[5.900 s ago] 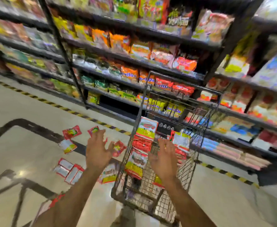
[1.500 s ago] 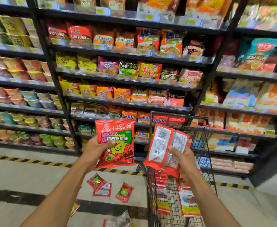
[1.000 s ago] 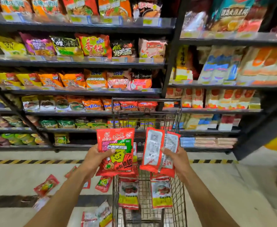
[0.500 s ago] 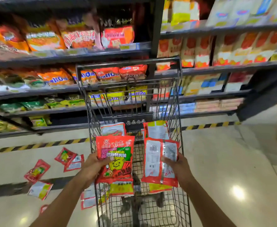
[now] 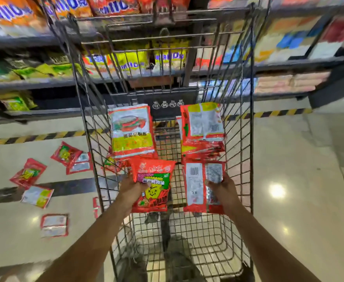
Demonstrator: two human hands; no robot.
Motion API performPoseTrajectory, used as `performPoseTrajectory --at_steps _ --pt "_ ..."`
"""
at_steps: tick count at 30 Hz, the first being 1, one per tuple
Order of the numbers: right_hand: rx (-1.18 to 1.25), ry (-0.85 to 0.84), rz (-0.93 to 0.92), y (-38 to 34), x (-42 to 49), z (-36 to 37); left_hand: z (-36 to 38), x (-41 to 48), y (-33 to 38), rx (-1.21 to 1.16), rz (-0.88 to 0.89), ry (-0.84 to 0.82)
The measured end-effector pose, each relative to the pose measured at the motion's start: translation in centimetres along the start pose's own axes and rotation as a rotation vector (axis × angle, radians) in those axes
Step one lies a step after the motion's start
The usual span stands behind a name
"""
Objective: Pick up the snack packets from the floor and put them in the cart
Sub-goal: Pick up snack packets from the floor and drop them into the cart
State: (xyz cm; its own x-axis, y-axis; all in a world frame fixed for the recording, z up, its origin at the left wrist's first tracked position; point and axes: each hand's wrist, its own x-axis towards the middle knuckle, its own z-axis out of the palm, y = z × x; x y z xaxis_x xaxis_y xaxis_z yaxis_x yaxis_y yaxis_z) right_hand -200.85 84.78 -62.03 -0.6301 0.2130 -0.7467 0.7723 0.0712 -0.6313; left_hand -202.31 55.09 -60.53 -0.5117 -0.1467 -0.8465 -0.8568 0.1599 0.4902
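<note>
While our left hand (image 5: 130,190) grips a red snack packet (image 5: 153,186) face up inside the cart (image 5: 238,139), our right hand (image 5: 224,189) pinches a second packet (image 5: 197,188), barcode side up, just beside it. Stacks of packets (image 5: 131,131) lean at the cart's far end. Loose packets (image 5: 29,174) lie on the floor (image 5: 289,159), left of the cart. Stocked shelves (image 5: 24,84) stand beyond.

Hardly any print readable
Right hand (image 5: 226,189) holds a barcoded packet (image 5: 193,186); left hand (image 5: 129,190) holds a smiley-face packet (image 5: 155,193), its Chinese characters blurred.
</note>
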Motion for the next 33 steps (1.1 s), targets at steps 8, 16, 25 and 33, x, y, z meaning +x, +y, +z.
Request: performPoseTrajectory --at_steps 8,16,25,33 --pt "-0.249 0.013 0.057 3.6 4.8 1.9 1.5 4.9 -4.3 0.128 -0.137 0.243" --pt "-0.591 0.21 -0.098 3.3 4.7 3.5 1.6 4.8 -3.5 0.324 0.186 0.364" --pt "-0.764 0.209 -0.614 -5.1 -3.6 4.4 -4.7 -6.2 4.9 0.277 0.709 0.32" --pt "-1.017 0.166 -0.959 -18.2 -13.5 9.4 -17.2 -17.4 10.2 0.861 0.831 0.53"
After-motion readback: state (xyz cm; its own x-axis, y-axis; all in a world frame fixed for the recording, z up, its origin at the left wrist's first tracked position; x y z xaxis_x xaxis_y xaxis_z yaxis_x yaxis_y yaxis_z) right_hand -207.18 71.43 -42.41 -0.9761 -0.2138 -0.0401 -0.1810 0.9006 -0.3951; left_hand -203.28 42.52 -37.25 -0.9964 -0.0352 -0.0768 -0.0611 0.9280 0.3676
